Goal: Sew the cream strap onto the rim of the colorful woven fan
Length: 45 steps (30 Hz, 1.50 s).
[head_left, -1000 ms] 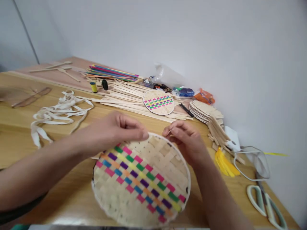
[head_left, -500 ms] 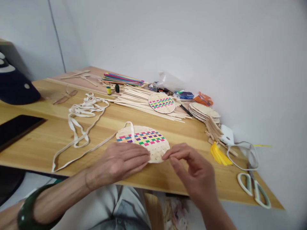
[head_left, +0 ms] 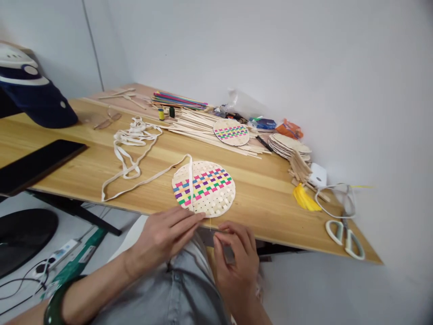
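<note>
A round woven disc (head_left: 206,185) with coloured checks lies near the table's front edge. White tape (head_left: 162,174) runs from a loose heap on the left and crosses the disc's left part. The fingers of my left hand (head_left: 165,232) are together and rest on the disc's lower edge, over the tape's end. Just past the table edge, right of and below the disc, my right hand (head_left: 237,257) has its thumb and forefinger pinched. A faint thread hangs from the disc's lower edge; what the pinch holds is too small to make out.
Behind lie pale strips (head_left: 192,128), a second woven disc (head_left: 231,132) and coloured sticks (head_left: 179,100). At right are stacked discs (head_left: 289,144), a yellow bundle (head_left: 305,197) and scissors (head_left: 345,237). A phone (head_left: 40,164), glasses (head_left: 107,121) and a cap (head_left: 43,97) are left.
My right hand has moved from the disc's right edge down past the table edge. My left hand covers less of the disc. The camera view has shifted.
</note>
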Available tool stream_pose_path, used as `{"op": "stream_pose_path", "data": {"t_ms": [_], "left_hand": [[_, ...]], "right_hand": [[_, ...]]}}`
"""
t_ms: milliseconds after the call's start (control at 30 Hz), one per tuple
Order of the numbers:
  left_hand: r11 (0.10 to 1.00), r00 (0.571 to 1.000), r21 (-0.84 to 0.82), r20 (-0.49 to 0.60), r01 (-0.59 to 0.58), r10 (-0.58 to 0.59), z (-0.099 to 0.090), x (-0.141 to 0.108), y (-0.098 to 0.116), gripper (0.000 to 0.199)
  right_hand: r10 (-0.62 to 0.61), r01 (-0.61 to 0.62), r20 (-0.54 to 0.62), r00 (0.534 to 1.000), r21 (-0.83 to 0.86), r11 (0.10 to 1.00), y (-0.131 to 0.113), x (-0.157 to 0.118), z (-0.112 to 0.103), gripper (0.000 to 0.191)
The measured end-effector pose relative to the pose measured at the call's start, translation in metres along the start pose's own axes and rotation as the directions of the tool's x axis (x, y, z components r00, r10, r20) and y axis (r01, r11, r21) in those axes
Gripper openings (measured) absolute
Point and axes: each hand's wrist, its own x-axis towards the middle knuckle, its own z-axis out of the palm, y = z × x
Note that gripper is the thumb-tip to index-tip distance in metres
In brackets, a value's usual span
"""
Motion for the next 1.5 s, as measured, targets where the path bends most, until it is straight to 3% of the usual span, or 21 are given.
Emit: {"op": "stream_pose_path", "data": {"t_ms": [100,267,367,433,467,500,600,700,833,900,967,1067,1100,1167,1200,1267,1333,1367,1400,1467,1500], "left_hand": [[0.992,0.996,-0.116,0.076,0.058,-0.049,0.005,-0.003,0.017,0.031],[0.974,0.995,-0.213,0.082,0.078,-0.062,0.016,0.002,0.024,0.027],[0.979,0.997,-0.189,-0.009,0.080,-0.083,0.019,-0.003,0.020,0.027],[0.982,0.996,-0.173,-0.042,0.076,-0.085,0.018,-0.010,0.017,0.028],[0.984,0.995,-0.164,-0.047,0.076,-0.085,0.018,-0.013,0.016,0.029],[0.984,0.995,-0.159,-0.047,0.077,-0.085,0.017,-0.015,0.016,0.029],[0.982,0.993,-0.169,-0.069,0.084,-0.097,0.017,-0.019,0.016,0.027],[0.974,0.987,-0.211,-0.111,0.087,-0.113,0.019,-0.020,0.016,0.024],[0.955,0.979,-0.254,-0.094,0.151,-0.180,0.019,-0.020,0.019,0.022],[0.940,0.973,-0.282,-0.069,0.192,-0.220,0.017,-0.021,0.022,0.021],[0.922,0.968,-0.313,-0.028,0.229,-0.250,0.014,-0.021,0.025,0.021],[0.885,0.951,-0.357,0.025,0.298,-0.309,0.012,-0.024,0.027,0.021],[0.875,0.945,-0.367,0.036,0.316,-0.326,0.011,-0.026,0.027,0.021],[0.857,0.936,-0.388,0.048,0.338,-0.348,0.010,-0.028,0.027,0.020],[0.850,0.933,-0.396,0.058,0.347,-0.354,0.009,-0.029,0.027,0.019],[0.837,0.929,-0.412,0.081,0.360,-0.360,0.007,-0.030,0.028,0.019],[0.826,0.925,-0.423,0.104,0.374,-0.365,0.003,-0.029,0.029,0.021],[0.821,0.924,-0.429,0.112,0.376,-0.365,0.002,-0.028,0.030,0.022],[0.816,0.924,-0.438,0.117,0.376,-0.363,0.000,-0.027,0.031,0.022],[0.810,0.924,-0.451,0.114,0.375,-0.364,-0.002,-0.025,0.034,0.021],[0.808,0.923,-0.455,0.107,0.376,-0.369,-0.002,-0.025,0.034,0.020]], "right_hand": [[-0.008,0.008,-0.046,0.999,-0.006,1.000,-0.009,-0.004,0.004,0.017],[-0.017,0.015,0.023,1.000,0.072,0.997,-0.009,0.000,-0.003,0.018],[-0.005,0.001,-0.043,0.999,-0.084,0.996,0.027,0.008,-0.039,0.017],[0.111,-0.177,-0.188,0.976,-0.383,0.907,0.064,0.014,-0.078,0.015],[0.204,-0.324,-0.270,0.941,-0.539,0.778,0.084,0.016,-0.100,0.018],[0.260,-0.407,-0.322,0.910,-0.585,0.701,0.104,0.018,-0.122,0.020],[0.385,-0.555,-0.401,0.831,-0.648,0.522,0.149,0.020,-0.173,0.022],[0.577,-0.628,-0.370,0.728,-0.697,0.346,0.169,0.019,-0.198,0.024],[0.783,-0.646,-0.303,0.543,-0.747,0.159,0.170,0.023,-0.212,0.031],[0.849,-0.637,-0.270,0.454,-0.765,0.098,0.167,0.027,-0.218,0.032],[0.880,-0.632,-0.252,0.404,-0.772,0.069,0.164,0.031,-0.225,0.036],[0.932,-0.676,-0.152,0.330,-0.727,0.121,0.157,0.025,-0.231,0.050],[0.953,-0.781,-0.106,0.285,-0.601,0.167,0.153,0.019,-0.232,0.060],[0.944,-0.908,-0.159,0.289,-0.357,0.218,0.141,0.002,-0.229,0.080],[0.944,-0.932,-0.195,0.268,-0.299,0.203,0.132,-0.008,-0.224,0.084],[0.926,-0.958,-0.253,0.279,-0.139,0.250,0.109,-0.028,-0.209,0.074],[0.926,-0.933,-0.220,0.305,0.123,0.337,0.082,-0.044,-0.186,0.062],[0.928,-0.884,-0.106,0.358,0.281,0.373,0.068,-0.051,-0.173,0.056],[0.911,-0.845,0.066,0.406,0.407,0.347,0.057,-0.055,-0.159,0.050],[0.769,-0.772,0.326,0.550,0.550,0.319,0.039,-0.059,-0.133,0.040],[0.666,-0.760,0.444,0.600,0.576,0.301,0.034,-0.059,-0.121,0.042]]}}
